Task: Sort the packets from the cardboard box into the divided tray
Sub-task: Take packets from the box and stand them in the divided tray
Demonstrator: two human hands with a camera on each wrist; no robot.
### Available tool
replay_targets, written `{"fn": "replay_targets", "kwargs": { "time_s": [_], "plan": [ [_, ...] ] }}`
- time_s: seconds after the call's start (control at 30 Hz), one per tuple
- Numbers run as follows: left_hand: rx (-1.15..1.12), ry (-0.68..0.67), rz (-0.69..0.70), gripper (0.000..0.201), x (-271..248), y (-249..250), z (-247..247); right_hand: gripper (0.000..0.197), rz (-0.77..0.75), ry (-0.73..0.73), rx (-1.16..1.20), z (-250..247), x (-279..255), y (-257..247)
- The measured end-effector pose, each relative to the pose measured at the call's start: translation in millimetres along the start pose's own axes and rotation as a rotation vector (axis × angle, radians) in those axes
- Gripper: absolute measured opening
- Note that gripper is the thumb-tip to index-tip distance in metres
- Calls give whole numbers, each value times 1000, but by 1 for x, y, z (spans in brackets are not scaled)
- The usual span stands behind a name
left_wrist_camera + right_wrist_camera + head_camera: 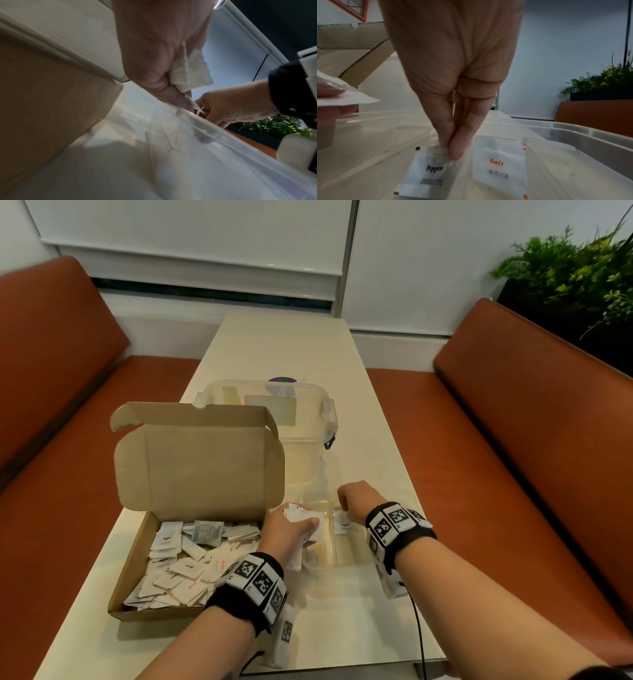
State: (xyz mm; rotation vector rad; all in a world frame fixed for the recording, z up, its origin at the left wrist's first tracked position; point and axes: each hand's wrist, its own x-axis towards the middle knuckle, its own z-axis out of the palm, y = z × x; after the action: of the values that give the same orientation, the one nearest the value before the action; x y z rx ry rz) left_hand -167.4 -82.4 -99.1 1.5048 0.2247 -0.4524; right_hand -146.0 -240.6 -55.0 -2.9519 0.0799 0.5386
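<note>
The right hand (452,65) points down into the divided tray (573,136), its grip of thumb and fingertips (457,150) pressed together on the top edge of a white pepper packet (426,171) that lies in a compartment at the lower centre of the right wrist view. Just right of it, past a clear divider, a salt packet (500,163) lies flat in the neighbouring compartment.

The left hand (291,534) is at the centre of the head view, over the tray's left edge, its grip curled tight round a bunch of white packets (303,517); in the left wrist view their crumpled corners (190,70) stick out of the fist.

Left of that hand, at the lower left of the head view, the cardboard box (137,570) sits open on the tabletop (284,347), lid raised, with many loose packets (181,566) heaped inside. The tray touches or nearly touches the box's right side. Behind both, at the centre of the frame, stands a clear plastic container (308,405) with a lid. Brown bench seats (534,446) flank the tabletop, and a green plant (579,272) fills the upper right corner.
</note>
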Motion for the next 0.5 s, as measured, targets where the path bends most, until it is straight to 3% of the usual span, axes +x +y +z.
{"fn": "replay_targets", "kwargs": {
  "time_s": [0.2,0.5],
  "plan": [
    [-7,-2,-8,19,-1,0,-1,23,20,-59,6,4,1,1],
    [-19,9,-7,18,-4,4,1,24,-1,17,189,4,-7,2]
  ]
}}
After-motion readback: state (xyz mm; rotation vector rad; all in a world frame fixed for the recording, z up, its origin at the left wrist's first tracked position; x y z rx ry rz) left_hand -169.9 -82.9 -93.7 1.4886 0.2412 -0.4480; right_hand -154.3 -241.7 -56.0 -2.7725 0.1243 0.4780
